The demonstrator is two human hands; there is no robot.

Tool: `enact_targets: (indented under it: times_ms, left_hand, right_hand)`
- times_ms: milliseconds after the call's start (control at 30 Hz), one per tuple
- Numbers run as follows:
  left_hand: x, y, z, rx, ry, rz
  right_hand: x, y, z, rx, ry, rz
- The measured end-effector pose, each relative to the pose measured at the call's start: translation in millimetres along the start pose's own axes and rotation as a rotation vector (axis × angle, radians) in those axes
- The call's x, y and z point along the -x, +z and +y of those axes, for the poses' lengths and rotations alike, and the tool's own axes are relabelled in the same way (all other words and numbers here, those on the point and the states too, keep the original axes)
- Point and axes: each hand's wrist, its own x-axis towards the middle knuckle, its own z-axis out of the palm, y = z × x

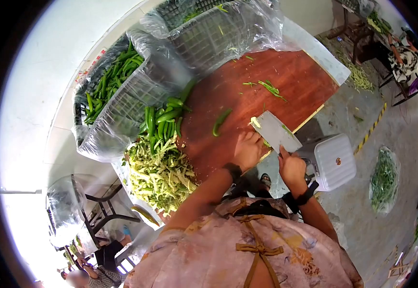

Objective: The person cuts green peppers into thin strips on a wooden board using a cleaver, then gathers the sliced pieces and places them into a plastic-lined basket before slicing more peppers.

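Near the front edge of the reddish-brown board (218, 105), my right hand (292, 168) is closed around the handle of a wide cleaver (276, 132). A pale green cut piece (255, 122) clings to the blade's far end. My left hand (248, 150) rests on the board beside the blade, fingers bent; whatever lies under them is too small to make out. A single green pepper (222, 122) lies beyond my left hand. Further left are a pile of whole green peppers (163, 120) and a heap of pale green cut pieces (158, 175).
Plastic-lined crates (223, 41) stand along the back; the left one holds green peppers (113, 79). A white ribbed container (335, 162) is at the board's right. A bag of greens (383, 180) lies on the floor. Other people sit at the upper right and lower left.
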Motion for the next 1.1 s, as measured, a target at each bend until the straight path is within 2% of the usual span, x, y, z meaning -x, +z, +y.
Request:
enact_targets:
  times_ms: [200, 300, 333, 400, 467, 600, 700, 800, 900, 1067, 1100]
  left_hand:
    - [0, 0, -1, 0.005, -0.025, -0.037]
    - [2, -2, -1, -0.013, -0.050, -0.063]
    - [2, -2, 0, -0.022, -0.061, -0.083]
    - [4, 2, -2, -0.042, -0.054, -0.077]
    - [5, 4, -4, -0.064, -0.051, -0.066]
    - [6, 8, -6, -0.072, -0.044, -0.043]
    - [7, 10, -8, -0.093, -0.015, -0.032]
    - [7, 14, -9, -0.082, -0.012, -0.021]
    - [7, 15, -10, -0.078, 0.010, 0.003]
    - [-13, 15, -11, -0.158, -0.002, 0.082]
    - [-19, 18, -15, -0.143, -0.075, -0.044]
  right_hand:
    - [-50, -1, -17, -0.045, -0.089, 0.037]
    - [-74, -22, -23, -0.165, 0.078, 0.014]
    - [-73, -24, -18, -0.162, 0.074, 0.013]
    - [-68, -30, -3, -0.094, -0.015, 0.141]
    - [-46, -42, 6, -0.080, -0.070, 0.150]
    - [1, -59, 14, -0.024, -0.011, -0.038]
    - [17, -52, 20, 0.000, -0.027, -0.047]
    - [7, -45, 19, 0.032, 0.001, -0.085]
    - [-21, -41, 12, 0.012, -0.017, -0.020]
    - [-16, -47, 14, -0.040, -0.027, 0.077]
    - [-10, -48, 18, -0.049, -0.049, 0.090]
